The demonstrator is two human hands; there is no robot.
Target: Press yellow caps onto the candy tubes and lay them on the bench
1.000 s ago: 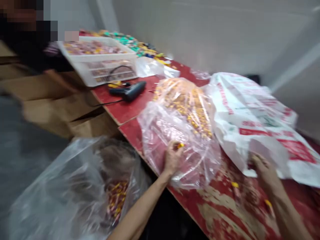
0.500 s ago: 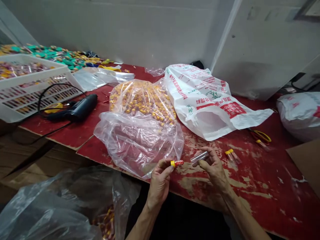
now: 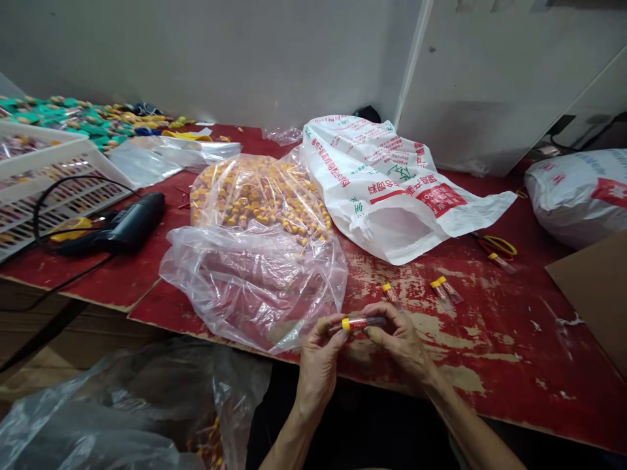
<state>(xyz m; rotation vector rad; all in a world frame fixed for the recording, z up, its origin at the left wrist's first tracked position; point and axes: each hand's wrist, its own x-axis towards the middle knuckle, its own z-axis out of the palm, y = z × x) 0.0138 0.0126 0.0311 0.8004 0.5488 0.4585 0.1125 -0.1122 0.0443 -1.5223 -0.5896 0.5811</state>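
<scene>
The left hand (image 3: 318, 356) and the right hand (image 3: 404, 343) meet in front of the body, over the near edge of the worn red table (image 3: 509, 385). Thumb and fingers of the left are clamped on the yellow cap end of a small capped tube (image 3: 347, 324), which lies nearly level – cap to the left, red-and-white part to the right. The right hand pinches a clear sleeve (image 3: 373, 321) in line with it; how far the tube sits inside the sleeve I cannot tell.

Just beyond the right hand, 1 sleeved tube (image 3: 388, 292) lies on the table, with 2 more side by side to its right and a 4th near the yellow-handled tool (image 3: 500, 245). Left of the hands a clear plastic bag (image 3: 255, 277) spreads its mouth towards the table edge, yellow-capped pieces (image 3: 264, 202) heaped in its far part. Right of it lies a printed white sack (image 3: 392, 189), its opening facing the near side. A black heat gun (image 3: 130, 225) rests further left, beside the white crate (image 3: 73, 183) – beyond that, green and yellow items (image 3: 63, 124) are piled
</scene>
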